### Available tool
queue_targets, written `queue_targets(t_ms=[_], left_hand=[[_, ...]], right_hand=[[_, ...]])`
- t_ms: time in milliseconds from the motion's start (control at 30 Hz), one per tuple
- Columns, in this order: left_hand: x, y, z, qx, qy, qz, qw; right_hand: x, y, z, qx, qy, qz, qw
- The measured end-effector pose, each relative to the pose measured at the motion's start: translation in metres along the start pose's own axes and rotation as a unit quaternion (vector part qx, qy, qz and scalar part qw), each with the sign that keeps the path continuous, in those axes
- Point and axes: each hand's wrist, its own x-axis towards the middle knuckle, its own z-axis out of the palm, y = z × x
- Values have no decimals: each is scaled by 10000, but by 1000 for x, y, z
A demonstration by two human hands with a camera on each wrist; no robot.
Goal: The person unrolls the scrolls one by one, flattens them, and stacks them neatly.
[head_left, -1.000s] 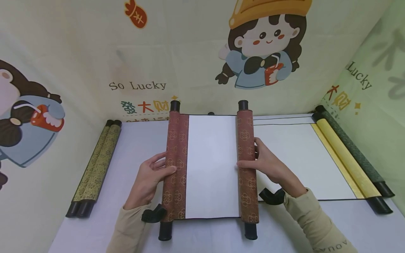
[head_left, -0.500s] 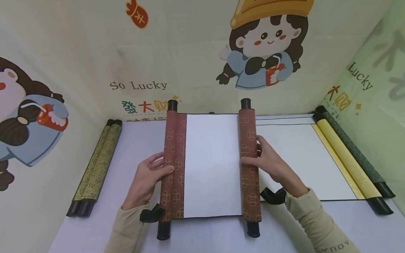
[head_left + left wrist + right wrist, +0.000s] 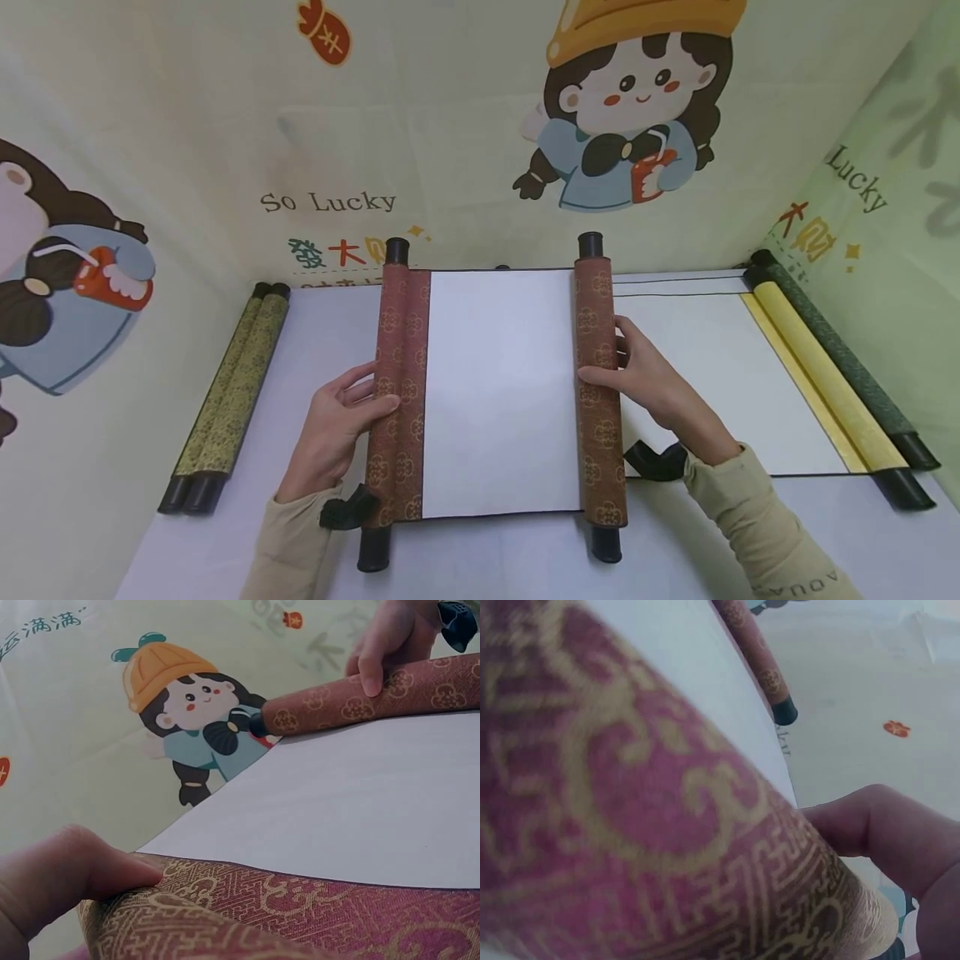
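A maroon hanging scroll with gold patterns (image 3: 410,467) is partly unrolled, its blank white paper (image 3: 501,392) stretched between two rolls with black end knobs. My left hand (image 3: 330,429) grips the left roll near its middle, thumb on top and fingers behind. On the other side my right hand (image 3: 663,396) holds the right roll (image 3: 600,450) the same way. From the left wrist, the left thumb (image 3: 82,862) lies across the near roll, with the right hand (image 3: 394,645) on the far one. In the right wrist view the right thumb (image 3: 855,821) presses the brocade edge; the other fingers are mostly hidden.
Two olive patterned rolls (image 3: 232,400) lie side by side at the table's left. To the right, an unrolled white sheet with a yellow roll (image 3: 828,375) lies beside a dark green roll (image 3: 847,358). Printed cloth (image 3: 450,108) hangs behind the white table (image 3: 495,558).
The two rolls have moved apart, the left one leftward and the right one rightward, both hands moving with them. More white paper shows between them.
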Motion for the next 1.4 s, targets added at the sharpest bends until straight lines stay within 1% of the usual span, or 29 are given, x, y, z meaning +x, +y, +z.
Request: queue_targets(t_ms=[100, 267, 400, 533, 667, 767, 1000, 1200, 1400], left_hand=[[-1, -1, -1, -41, 75, -8, 10000], [-1, -4, 0, -49, 106, -38, 9999], [0, -4, 1, -70, 127, -4, 9999], [0, -4, -1, -66, 114, 7, 9999], [-1, -5, -6, 0, 219, -44, 9998], [0, -6, -9, -24, 269, -70, 9996], [0, -7, -11, -27, 264, -40, 9996], [-1, -10, -14, -67, 414, -168, 9990], [1, -13, -15, -160, 389, -215, 9989]], right_hand=[[1, 0, 0, -21, -23, 60, 10000], [1, 2, 2, -82, 55, 126, 9999], [0, 2, 0, -78, 71, 36, 9999], [0, 0, -3, -108, 76, -57, 9999], [-2, -2, -8, -218, 81, -58, 9997], [-4, -4, -11, -282, 75, -29, 9996], [-4, -6, -14, -265, 38, 67, 9996], [-5, -6, -20, -241, 83, 164, 9995], [-5, -7, -24, -285, 40, 215, 9994]])
